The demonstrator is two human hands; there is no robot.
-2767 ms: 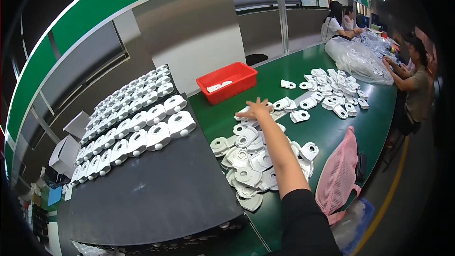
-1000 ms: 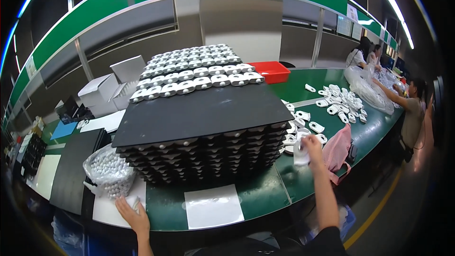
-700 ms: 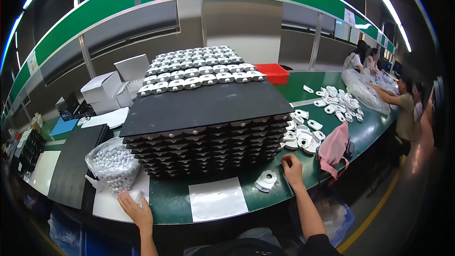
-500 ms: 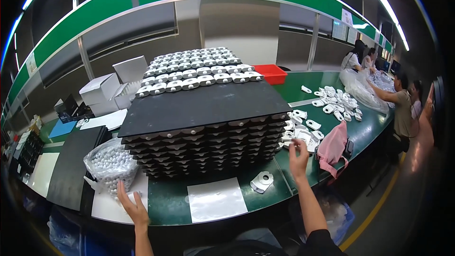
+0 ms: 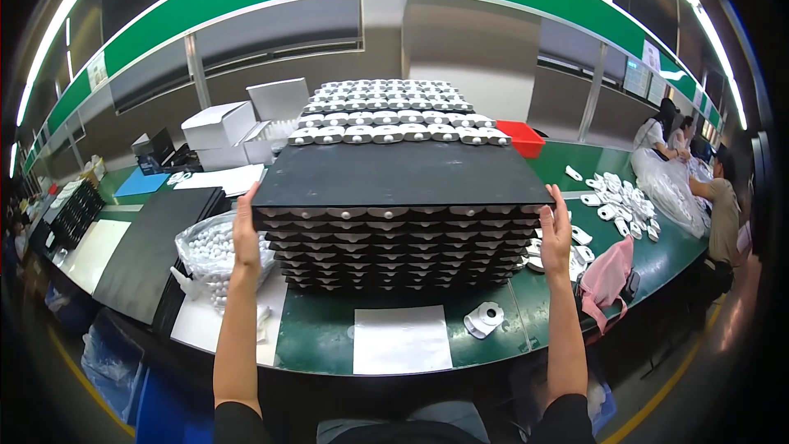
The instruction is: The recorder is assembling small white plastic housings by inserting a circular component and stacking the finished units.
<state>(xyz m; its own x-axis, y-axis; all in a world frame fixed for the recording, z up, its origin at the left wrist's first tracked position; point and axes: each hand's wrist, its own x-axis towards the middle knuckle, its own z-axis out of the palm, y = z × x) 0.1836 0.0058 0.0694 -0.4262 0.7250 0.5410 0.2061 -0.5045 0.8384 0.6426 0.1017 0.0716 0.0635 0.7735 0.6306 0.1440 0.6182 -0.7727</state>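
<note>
A tall stack of black trays (image 5: 394, 238) stands on the green table (image 5: 320, 333) in front of me. Its top tray (image 5: 403, 173) carries rows of white plastic parts (image 5: 394, 119) on the far half; the near half is bare. My left hand (image 5: 246, 234) presses flat against the stack's left front corner, fingers reaching up to the top tray's edge. My right hand (image 5: 555, 234) does the same at the right front corner. One white part (image 5: 485, 318) lies on the table below my right hand.
A white sheet (image 5: 400, 337) lies at the table's front edge. A clear bag of white pieces (image 5: 209, 251) and flat black trays (image 5: 156, 238) sit left, white boxes (image 5: 218, 123) behind. At right are a red bin (image 5: 519, 136), loose white parts (image 5: 616, 197), a pink cloth (image 5: 608, 271) and seated people (image 5: 723, 205).
My right hand set a white part down on the table and rose to the stack's right corner. My left hand came up from the bag side to the left corner.
</note>
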